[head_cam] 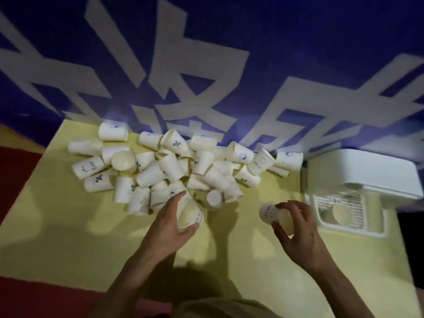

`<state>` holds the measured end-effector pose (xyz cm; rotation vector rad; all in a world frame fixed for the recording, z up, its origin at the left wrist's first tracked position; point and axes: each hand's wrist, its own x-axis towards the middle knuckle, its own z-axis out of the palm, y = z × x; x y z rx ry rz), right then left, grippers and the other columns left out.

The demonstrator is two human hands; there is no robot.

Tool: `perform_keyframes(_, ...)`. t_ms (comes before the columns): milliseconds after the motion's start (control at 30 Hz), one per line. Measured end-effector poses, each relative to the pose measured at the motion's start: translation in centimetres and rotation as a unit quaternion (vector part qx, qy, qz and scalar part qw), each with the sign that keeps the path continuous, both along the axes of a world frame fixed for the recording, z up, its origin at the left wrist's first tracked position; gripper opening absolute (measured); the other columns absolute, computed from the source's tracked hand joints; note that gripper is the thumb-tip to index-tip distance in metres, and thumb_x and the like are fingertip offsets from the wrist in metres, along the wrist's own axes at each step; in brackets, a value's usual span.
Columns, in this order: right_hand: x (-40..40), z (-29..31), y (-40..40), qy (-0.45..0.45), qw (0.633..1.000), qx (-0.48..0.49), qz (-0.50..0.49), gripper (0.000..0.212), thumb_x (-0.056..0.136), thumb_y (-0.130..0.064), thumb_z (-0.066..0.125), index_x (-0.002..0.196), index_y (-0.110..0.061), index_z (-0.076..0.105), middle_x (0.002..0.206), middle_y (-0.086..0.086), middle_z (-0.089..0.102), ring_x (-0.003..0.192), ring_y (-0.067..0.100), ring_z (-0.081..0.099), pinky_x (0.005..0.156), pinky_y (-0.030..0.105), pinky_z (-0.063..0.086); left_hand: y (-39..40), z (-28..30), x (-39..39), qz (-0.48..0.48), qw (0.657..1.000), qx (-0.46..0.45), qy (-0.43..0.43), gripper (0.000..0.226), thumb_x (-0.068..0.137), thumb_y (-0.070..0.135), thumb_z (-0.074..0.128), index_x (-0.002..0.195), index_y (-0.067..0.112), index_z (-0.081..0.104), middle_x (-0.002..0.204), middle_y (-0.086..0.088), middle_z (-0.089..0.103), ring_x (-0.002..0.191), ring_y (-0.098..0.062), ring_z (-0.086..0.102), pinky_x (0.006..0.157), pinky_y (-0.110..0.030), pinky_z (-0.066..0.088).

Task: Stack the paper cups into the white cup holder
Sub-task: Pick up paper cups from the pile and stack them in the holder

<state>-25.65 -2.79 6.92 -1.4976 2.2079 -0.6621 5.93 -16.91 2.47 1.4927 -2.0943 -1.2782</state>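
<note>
Step in hand, as judged: gathering cups for loading. The left hand (171,222) has its grip curled round one paper cup (190,214) at the near edge of the pile, open mouth toward the camera. The right hand (296,223) pinches a second cup (274,214) between thumb and fingertips, lying on its side, near the cup holder but not yet over it.

The pile of paper cups (174,166) lies loose and tumbled across the far half of the worktop (68,237), most on their sides, some printed with small dark marks. None in the pile appear nested.

The white cup holder (367,177) sits at the right edge of the worktop, well apart from the pile. Its slatted front section (332,210) shows at least one cup (341,213) inside; how many are stacked there cannot be told.

Next move, as judged: carry the right hand's cup across to the holder, turn it to match the cup already seated, and press it in squarely. The left hand's cup would follow. Most of the task remains.

Surface: pale yellow covering, lit unevenly with hard shadows. Behind stands a blue backdrop (298,42) with large white characters. Red flooring (16,171) shows at left.
</note>
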Motion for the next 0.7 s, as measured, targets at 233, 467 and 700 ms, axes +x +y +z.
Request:
perform_keyframes(233,-10.6,-0.8,9.7,-0.021,0.997,-0.027,-0.065,0.07,0.085,-0.024,0.079,0.144,-0.008,0.045,0.126,0.007,0.053,0.108,0.011,0.049,0.087,0.032,0.047,7.9,2.6,-13.8,-0.09,0.996,-0.03,0.004,0.061,0.086,0.048,0.073,0.137,0.044,0.041,0.129,0.023,0.047,0.116,0.001,0.045,0.094,-0.018,0.041)
perform_keyframes(467,-21.8,-0.4,15.9,-0.051,0.992,-0.042,-0.105,0.067,0.083,-0.025,0.082,0.14,-0.015,0.048,0.128,0.002,0.051,0.108,0.006,0.049,0.089,0.027,0.048,15.1,2.9,-27.3,-0.069,0.997,-0.022,0.026,0.062,0.084,0.041,0.076,0.135,0.042,0.042,0.127,0.03,0.042,0.12,0.003,0.041,0.089,-0.001,0.032)
perform_keyframes(700,-29.1,-0.6,20.0,-0.065,0.993,-0.038,-0.09,0.067,0.087,-0.03,0.078,0.145,-0.022,0.044,0.128,-0.006,0.045,0.104,0.006,0.05,0.086,0.024,0.046,15.7,4.9,-39.8,-0.119,0.991,-0.059,0.036,0.058,0.086,0.032,0.073,0.136,0.036,0.044,0.132,0.017,0.043,0.123,-0.003,0.044,0.097,-0.013,0.039)
